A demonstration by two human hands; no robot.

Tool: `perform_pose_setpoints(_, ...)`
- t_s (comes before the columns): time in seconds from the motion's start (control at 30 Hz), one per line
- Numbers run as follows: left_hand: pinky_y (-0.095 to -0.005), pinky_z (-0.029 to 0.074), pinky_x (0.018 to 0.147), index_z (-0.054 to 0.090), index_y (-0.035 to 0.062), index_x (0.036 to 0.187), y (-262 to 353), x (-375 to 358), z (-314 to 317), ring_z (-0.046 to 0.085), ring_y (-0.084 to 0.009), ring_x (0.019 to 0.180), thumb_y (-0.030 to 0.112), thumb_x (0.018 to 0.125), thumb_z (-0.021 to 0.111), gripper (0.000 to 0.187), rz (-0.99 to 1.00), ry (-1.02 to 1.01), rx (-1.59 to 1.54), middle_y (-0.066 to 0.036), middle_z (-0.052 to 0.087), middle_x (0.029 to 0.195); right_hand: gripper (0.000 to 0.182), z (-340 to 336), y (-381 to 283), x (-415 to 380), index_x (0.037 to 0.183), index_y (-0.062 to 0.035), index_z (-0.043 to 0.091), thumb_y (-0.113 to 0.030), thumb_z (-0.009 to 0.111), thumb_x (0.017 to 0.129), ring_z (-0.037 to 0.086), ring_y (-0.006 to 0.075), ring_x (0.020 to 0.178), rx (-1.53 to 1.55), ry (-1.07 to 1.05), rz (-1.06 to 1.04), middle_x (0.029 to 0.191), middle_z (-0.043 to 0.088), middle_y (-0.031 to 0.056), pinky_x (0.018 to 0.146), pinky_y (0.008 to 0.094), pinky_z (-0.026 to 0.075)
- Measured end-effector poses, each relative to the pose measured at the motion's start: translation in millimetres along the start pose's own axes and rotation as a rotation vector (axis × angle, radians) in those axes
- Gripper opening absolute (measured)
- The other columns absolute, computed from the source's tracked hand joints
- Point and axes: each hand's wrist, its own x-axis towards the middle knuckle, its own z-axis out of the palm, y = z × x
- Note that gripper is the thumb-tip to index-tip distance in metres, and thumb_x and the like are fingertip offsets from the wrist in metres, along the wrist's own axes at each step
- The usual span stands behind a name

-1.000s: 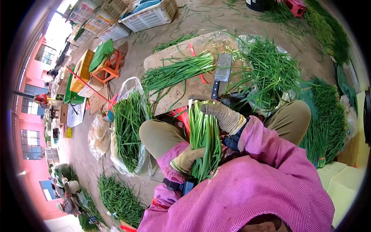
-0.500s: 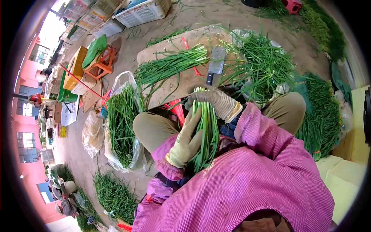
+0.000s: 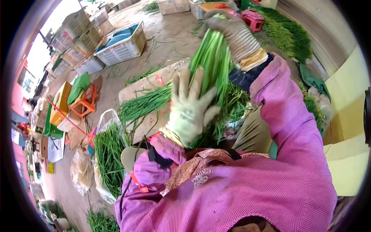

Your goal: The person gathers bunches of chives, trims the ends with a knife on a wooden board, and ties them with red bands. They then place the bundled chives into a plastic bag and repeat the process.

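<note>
Green, flat-leaved chives make up the bunch [image 3: 210, 65] we hold raised before us in the head view. Our right hand [image 3: 235, 34], in a ribbed knit glove, has its fingers closed round the pale stalk end at the top. Our left hand [image 3: 189, 110], in a pale, coated glove, lies flat against the lower leaves, fingers spread and not gripping.

Leaf tips of the bunch are hidden behind the left hand and our pink checked sleeve [image 3: 286, 116].

Below, a wooden cutting board [image 3: 150, 87] rests on the dirt floor with loose chives [image 3: 143, 104] lying across it. A clear plastic bag of chives [image 3: 108, 154] stands at left, beside an orange stool [image 3: 87, 100]. White slatted crates [image 3: 121, 44] sit farther off.
</note>
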Motion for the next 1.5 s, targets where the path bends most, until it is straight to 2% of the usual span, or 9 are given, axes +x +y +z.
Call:
perform_pose_setpoints(0.23,-0.0394,0.041,0.106,0.069,0.0226,0.121,-34,-97,57,0.053,-0.0343,0.123,0.049,0.09,0.055,0.042,-0.104,-1.412,-0.123,-0.017,0.049,0.142,0.02,-91,-3,38,0.102,-0.0082,0.067,-0.021,0.069,0.086,0.064,0.0139,0.078,-0.559,0.21,-0.143,0.09,0.069,0.0054,0.074,0.0264,0.051)
perform_pose_setpoints(0.37,-0.0407,0.047,0.097,0.062,0.0088,0.125,-64,-78,-2,0.061,-0.0343,0.112,0.049,0.091,0.059,0.052,-0.688,-0.849,-0.039,-0.017,0.066,0.117,0.013,-78,-18,34,0.095,-0.0037,0.063,-0.008,0.068,0.084,0.061,0.0146,0.084,-0.784,0.148,-0.515,0.091,0.066,0.0069,0.079,0.0283,0.05)
perform_pose_setpoints(0.47,-0.0363,0.038,0.108,0.037,-0.004,0.144,-80,-47,-18,0.049,-0.0345,0.13,0.022,0.081,0.076,0.078,-0.461,0.098,-0.306,-0.028,0.047,0.14,0.019,-46,-16,39,0.099,-0.0066,0.063,-0.017,0.071,0.085,0.063,0.0198,0.091,-0.619,-0.064,-0.448,0.097,0.068,0.0101,0.086,0.0307,0.05)
perform_pose_setpoints(0.53,-0.0375,0.03,0.114,0.022,-0.0079,0.149,-48,-2,-39,0.035,-0.0383,0.14,0.02,0.08,0.076,0.092,-0.517,0.076,-0.299,-0.03,0.036,0.148,0.028,6,-55,5,0.106,-0.0102,0.063,-0.028,0.071,0.086,0.064,0.0236,0.101,-0.938,-0.015,-0.169,0.102,0.068,0.0134,0.095,0.0302,0.049)
perform_pose_setpoints(0.67,-0.0464,0.012,0.119,0.014,-0.0084,0.15,-11,29,-11,0.016,-0.0463,0.144,0.034,0.07,0.083,0.113,-0.342,0.255,-0.284,-0.031,0.021,0.154,0.023,66,-36,-25,0.104,-0.009,0.065,-0.022,0.069,0.086,0.064,0.0178,0.09,-0.498,-0.162,-0.496,0.097,0.067,0.0081,0.08,0.0336,0.051)
perform_pose_setpoints(0.77,-0.0535,0.015,0.118,0.021,-0.01,0.146,-53,-16,63,0.024,-0.0471,0.14,0.04,0.066,0.083,0.113,-0.489,0.02,0.092,-0.031,0.031,0.148,0.024,91,-32,-51,0.103,-0.0086,0.063,-0.022,0.069,0.084,0.064,0.0193,0.091,-0.318,-0.138,-0.457,0.098,0.065,0.009,0.082,0.0351,0.051)
perform_pose_setpoints(0.97,-0.0493,0.027,0.112,0.015,-0.012,0.145,-33,-39,44,0.038,-0.0421,0.13,0.028,0.071,0.083,0.109,-0.522,0.42,-0.264,-0.03,0.039,0.139,0.028,157,0,-77,0.105,-0.0078,0.062,-0.02,0.07,0.08,0.063,0.0218,0.084,0.005,0.083,-0.33,0.091,0.064,0.0094,0.079,0.0357,0.049)
perform_pose_setpoints(1.27,-0.036,0.049,0.093,0.041,-0.0001,0.14,-48,-40,31,0.06,-0.0245,0.111,0.026,0.094,0.063,0.057,-0.765,0.674,-1.085,-0.016,0.059,0.127,0.046,200,24,-48,0.114,-0.0077,0.064,-0.032,0.073,0.076,0.067,0.0277,0.091,-0.108,-0.237,0.018,0.102,0.07,0.0144,0.08,0.0369,0.053)
perform_pose_setpoints(1.5,-0.0311,0.051,0.085,0.062,-0.0003,0.113,-100,-78,24,0.064,-0.0172,0.091,0.022,0.099,0.055,0.028,-0.76,0.712,-1.425,-0.007,0.067,0.101,0.043,169,28,-31,0.136,-0.009,0.051,-0.034,0.048,0.101,0.056,0.023,0.115,-0.063,-0.806,0.169,0.126,0.061,0.0115,0.101,0.0336,0.043)
